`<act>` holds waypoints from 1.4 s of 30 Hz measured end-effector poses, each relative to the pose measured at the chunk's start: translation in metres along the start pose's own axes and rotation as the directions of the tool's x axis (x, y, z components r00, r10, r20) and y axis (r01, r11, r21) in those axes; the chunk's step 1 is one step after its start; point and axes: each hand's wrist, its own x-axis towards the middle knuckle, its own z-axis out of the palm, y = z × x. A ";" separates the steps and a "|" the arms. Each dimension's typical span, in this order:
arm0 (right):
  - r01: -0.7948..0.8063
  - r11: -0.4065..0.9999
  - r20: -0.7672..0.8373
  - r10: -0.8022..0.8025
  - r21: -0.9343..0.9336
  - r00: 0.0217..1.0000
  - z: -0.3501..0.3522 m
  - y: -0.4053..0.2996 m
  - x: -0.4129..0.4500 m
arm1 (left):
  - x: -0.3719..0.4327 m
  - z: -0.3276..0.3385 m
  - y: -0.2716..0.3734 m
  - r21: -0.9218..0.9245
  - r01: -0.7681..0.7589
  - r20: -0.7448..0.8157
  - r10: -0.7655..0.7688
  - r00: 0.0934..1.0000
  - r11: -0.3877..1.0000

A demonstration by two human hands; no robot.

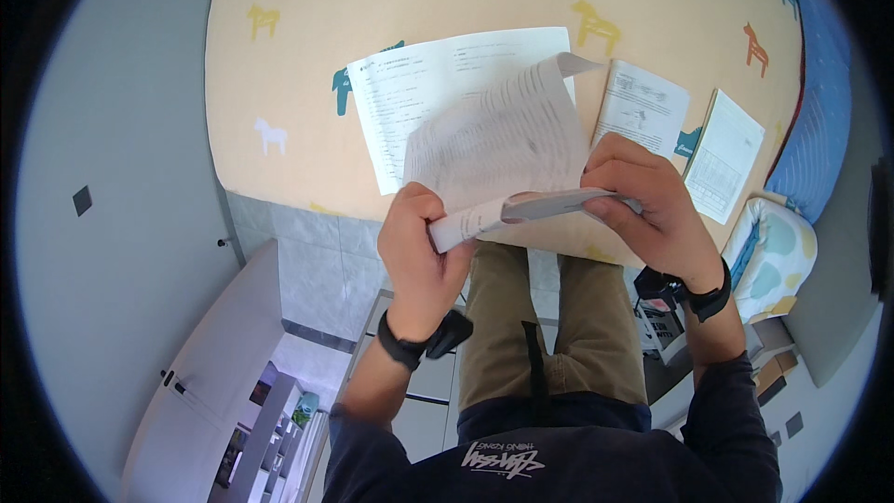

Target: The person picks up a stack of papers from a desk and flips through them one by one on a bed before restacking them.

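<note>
My left hand (426, 251) grips the left end of a stack of printed paper sheets (503, 140), with the thumb over the edge. Its upper sheet is bent up and curls at the top right corner. At the stack's right end, my right hand (639, 199) pinches the folded edge between thumb and fingers. Behind the held sheets, a large printed sheet (391, 105) lies spread on the bed, partly hidden by them. To the right lie a smaller printed booklet or folded sheet (646, 105) and a paper pad or stack with a printed table (726, 154).
The bed's peach sheet (279, 84) bears animal figures. A blue pillow or bedding (824, 98) lies along the right edge, near a folded patterned quilt (775, 258). An open door (209, 363) stands at lower left. A bag (660, 332) is beside my legs.
</note>
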 end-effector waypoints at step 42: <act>-0.153 0.514 -0.089 0.148 -0.844 0.985 0.033 0.170 0.122 | 0.052 -0.031 -0.217 -0.346 0.667 0.264 -0.614 0.744 0.660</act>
